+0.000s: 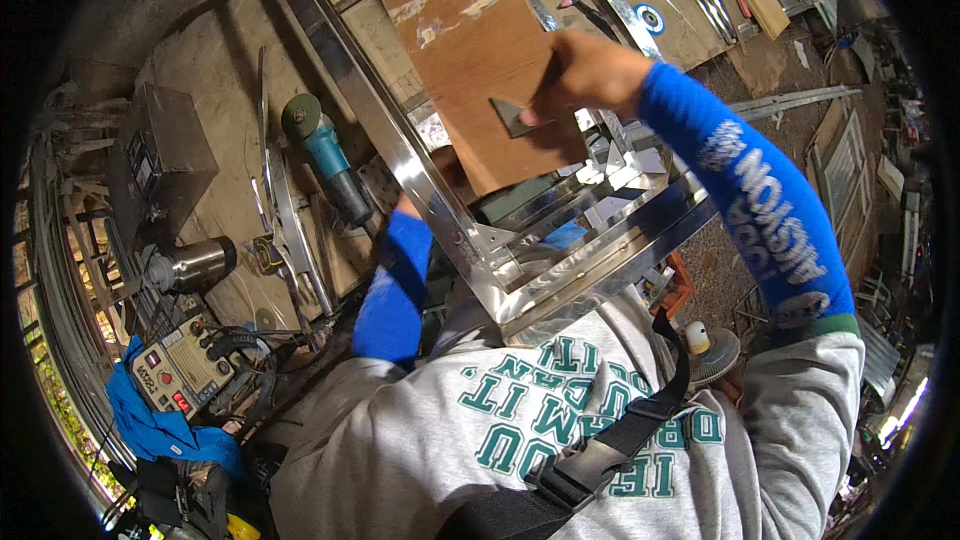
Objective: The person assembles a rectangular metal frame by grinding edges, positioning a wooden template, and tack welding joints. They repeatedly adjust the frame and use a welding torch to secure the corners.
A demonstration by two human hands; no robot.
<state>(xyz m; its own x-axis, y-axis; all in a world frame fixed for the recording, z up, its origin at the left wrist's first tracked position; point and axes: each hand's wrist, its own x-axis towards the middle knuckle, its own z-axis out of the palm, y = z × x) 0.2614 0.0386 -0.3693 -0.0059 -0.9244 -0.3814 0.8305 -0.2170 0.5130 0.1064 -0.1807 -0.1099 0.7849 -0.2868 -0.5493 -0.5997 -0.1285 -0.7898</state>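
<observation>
Blue-sleeved right hand over board

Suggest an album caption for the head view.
Right hand holding a small dark flat piece over a brown wooden board beside a shiny metal frame.

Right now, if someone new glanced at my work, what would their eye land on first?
Probably the brown board at upper centre, seen between the bars of a shiny metal frame, with your blurred right hand over it at a small dark flat piece. Next, the bright blue sleeve on your right forearm stands out, then the teal angle grinder lying left of the frame.
</observation>
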